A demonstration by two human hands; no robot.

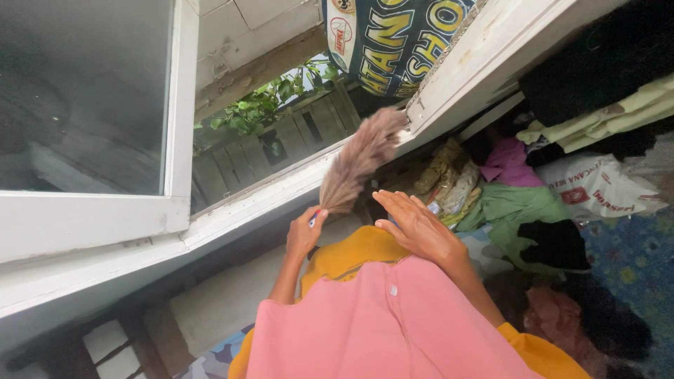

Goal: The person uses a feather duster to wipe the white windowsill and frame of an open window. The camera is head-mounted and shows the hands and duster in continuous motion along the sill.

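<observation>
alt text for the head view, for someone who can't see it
A person's left hand grips a small grass brush whose bristles reach an open white window's sill, while the right hand hovers open beside it. Piled clothes lie to the right.

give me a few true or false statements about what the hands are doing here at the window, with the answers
1. The left hand grips the handle of a soft brown broom. True.
2. The right hand holds the broom too. False: it is flat and open, apart from the broom, holding nothing.
3. The broom's bristles reach up to the white window frame. True.
4. The window is shut. False: the glass pane is swung open, and green leaves and a wooden fence show outside.
5. Folded clothes lie piled to the right of the hands. True.
</observation>
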